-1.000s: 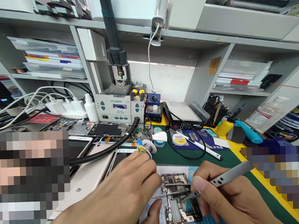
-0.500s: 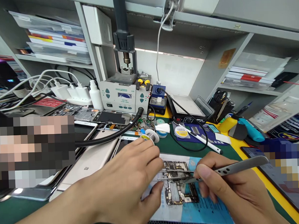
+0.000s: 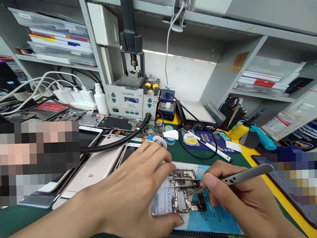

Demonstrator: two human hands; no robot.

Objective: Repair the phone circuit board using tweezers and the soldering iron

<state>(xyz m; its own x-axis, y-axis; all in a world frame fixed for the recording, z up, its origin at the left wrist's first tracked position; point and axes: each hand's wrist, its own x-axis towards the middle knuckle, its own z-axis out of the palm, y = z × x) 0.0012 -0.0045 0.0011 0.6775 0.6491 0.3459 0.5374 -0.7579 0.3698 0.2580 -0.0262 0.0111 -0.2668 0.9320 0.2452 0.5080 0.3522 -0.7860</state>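
My right hand (image 3: 228, 189) grips a pair of metal tweezers (image 3: 243, 175) like a pen, at the right side of a phone circuit board (image 3: 183, 196). Their thin prongs reach left across the upper half of the board, towards my left fingers. My left hand (image 3: 142, 189) hovers at the board's left edge. Its fingers are bent and the thumb stands well apart below them. Between them shows a translucent, pale blue patterned surface (image 3: 162, 200); what it belongs to is partly hidden. Under the board lies a blue and white printed sheet (image 3: 216, 217).
Behind the hands stand a hot-air station (image 3: 132, 102) and a soldering iron (image 3: 216, 150). A thick black hose (image 3: 118, 146) crosses several phones (image 3: 91, 173) at left. A solder spool (image 3: 160, 141) sits just beyond my left fingers. A dark-screened device (image 3: 288, 191) lies at right.
My left thumb has moved down and away from the fingers, widening the gap. The right hand and tweezers have shifted slightly left in the picture, as has the board.
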